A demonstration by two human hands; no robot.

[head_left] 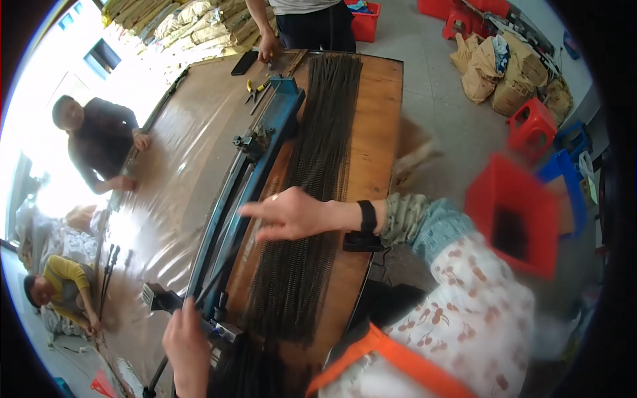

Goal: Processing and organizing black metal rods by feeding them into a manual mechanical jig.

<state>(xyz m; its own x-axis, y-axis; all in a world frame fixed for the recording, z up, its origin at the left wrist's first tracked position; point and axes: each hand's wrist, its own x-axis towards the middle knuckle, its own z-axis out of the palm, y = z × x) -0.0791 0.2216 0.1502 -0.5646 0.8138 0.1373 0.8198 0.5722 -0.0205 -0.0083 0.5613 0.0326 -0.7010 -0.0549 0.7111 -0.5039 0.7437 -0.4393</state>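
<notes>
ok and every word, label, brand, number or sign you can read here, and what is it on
No readable text anywhere in this view.
Stacked sacks: any print too small and blurred to read.
Brown sacks on the floor: same.
Blue metal frame: no legible marking.

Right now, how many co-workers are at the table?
3: dark-clad person at upper left, yellow-sleeved person at lower left, partly cropped person at top; others may be hidden.

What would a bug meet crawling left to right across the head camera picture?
Person in yellow → wearer's left hand → wearer's right hand → black wristband → big red bin
</notes>
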